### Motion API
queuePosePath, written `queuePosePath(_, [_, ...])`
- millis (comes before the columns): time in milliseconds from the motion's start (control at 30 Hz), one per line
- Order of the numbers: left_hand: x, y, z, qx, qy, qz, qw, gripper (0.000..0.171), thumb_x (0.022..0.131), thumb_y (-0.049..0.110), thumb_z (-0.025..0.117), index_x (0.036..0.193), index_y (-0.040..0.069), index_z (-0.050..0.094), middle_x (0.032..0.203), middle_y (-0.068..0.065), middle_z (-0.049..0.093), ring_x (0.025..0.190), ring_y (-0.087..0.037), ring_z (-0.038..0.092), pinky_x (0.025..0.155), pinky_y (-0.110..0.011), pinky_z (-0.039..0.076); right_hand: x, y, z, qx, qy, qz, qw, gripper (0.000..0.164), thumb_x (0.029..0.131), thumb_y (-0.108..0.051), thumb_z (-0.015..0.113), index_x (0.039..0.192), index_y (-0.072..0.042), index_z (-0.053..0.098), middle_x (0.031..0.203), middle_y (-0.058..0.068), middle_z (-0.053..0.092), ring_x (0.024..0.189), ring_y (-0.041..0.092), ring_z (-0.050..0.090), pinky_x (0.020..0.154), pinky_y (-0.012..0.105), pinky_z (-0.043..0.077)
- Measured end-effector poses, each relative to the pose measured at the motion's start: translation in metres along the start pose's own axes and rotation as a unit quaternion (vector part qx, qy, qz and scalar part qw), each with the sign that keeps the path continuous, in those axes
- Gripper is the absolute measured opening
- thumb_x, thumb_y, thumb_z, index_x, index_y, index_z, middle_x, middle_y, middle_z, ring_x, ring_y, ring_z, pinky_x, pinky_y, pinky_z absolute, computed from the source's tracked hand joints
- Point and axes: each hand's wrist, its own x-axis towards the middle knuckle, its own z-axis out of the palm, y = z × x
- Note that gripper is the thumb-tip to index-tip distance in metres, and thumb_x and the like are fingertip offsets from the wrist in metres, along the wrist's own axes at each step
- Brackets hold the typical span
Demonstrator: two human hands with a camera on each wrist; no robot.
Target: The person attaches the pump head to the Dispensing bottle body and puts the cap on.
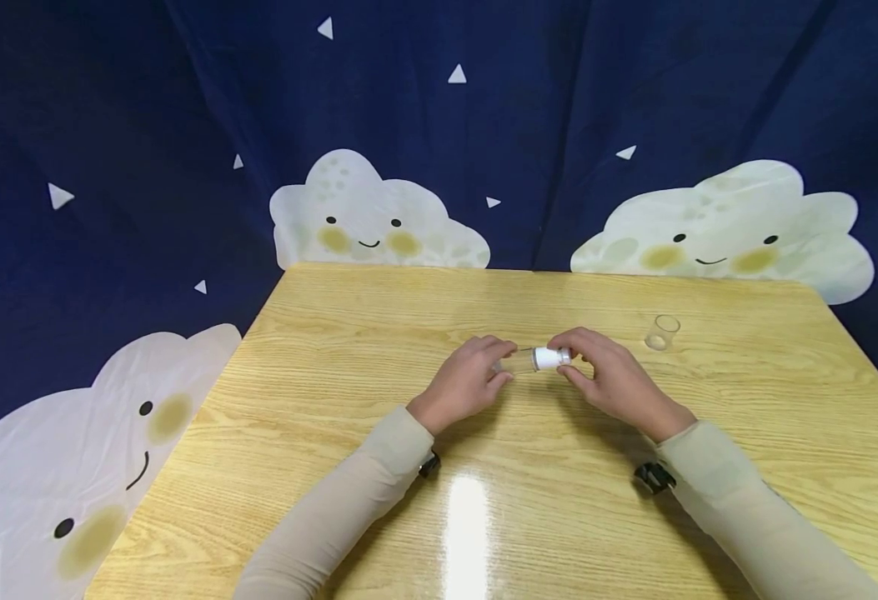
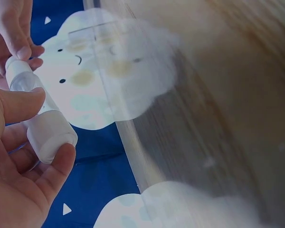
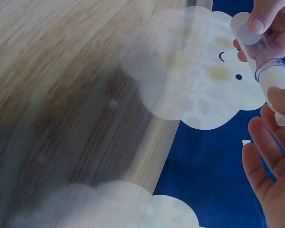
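A small see-through bottle [image 1: 517, 362] with a white upper part [image 1: 547, 358] is held sideways between both hands, just above the wooden table. My left hand [image 1: 464, 383] grips the bottle's clear body at its base end, thumb on one side and fingers on the other. At the opposite end, my right hand [image 1: 622, 387] pinches the white part between thumb and fingers. The right wrist view shows a ridged ring [image 3: 270, 66] where the clear body meets the white part. A clear, cup-like cap [image 1: 662, 333] stands apart on the table, beyond the right hand.
The wooden table [image 1: 318, 350] spreads around both arms, with a bright light reflection near its front. Behind and left of it hangs a dark blue curtain [image 1: 408, 108] printed with smiling clouds and small white triangles.
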Motion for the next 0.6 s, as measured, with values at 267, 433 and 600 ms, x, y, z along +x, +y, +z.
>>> queuePosePath(267, [-0.0006,0.0003,-0.0001,-0.004,-0.002,-0.003,1.0,0.041,0.094,0.019,0.069,0.133,0.007,0.061,0.127,-0.005,0.067,0.112,-0.021,0.064,0.097,-0.032,0.054,-0.0007,-0.001,0.0001,-0.005,-0.007,0.008,1.0,0.031,0.086,-0.005,0.075,0.115,-0.01,0.064,0.109,0.003,0.07,0.087,0.013,0.064,0.068,0.033,0.053])
queuePosePath(433, [-0.0005,-0.0012,0.0,-0.007,0.001,-0.003,1.0,0.041,0.094,0.019,0.069,0.133,0.007,0.061,0.127,-0.006,0.067,0.111,-0.021,0.063,0.096,-0.032,0.054,-0.0011,-0.0004,-0.0004,0.005,-0.025,0.029,0.999,0.03,0.09,-0.011,0.073,0.118,-0.009,0.065,0.108,0.004,0.07,0.087,0.014,0.062,0.067,0.032,0.051])
queuePosePath(600, [-0.0008,-0.0009,0.0005,-0.005,0.0,-0.002,1.0,0.041,0.094,0.019,0.068,0.133,0.007,0.061,0.127,-0.005,0.067,0.112,-0.021,0.063,0.097,-0.032,0.054,-0.0002,0.001,-0.0008,0.02,-0.069,0.08,0.994,0.022,0.098,-0.023,0.063,0.114,-0.008,0.066,0.1,0.004,0.07,0.084,0.014,0.06,0.068,0.03,0.05])
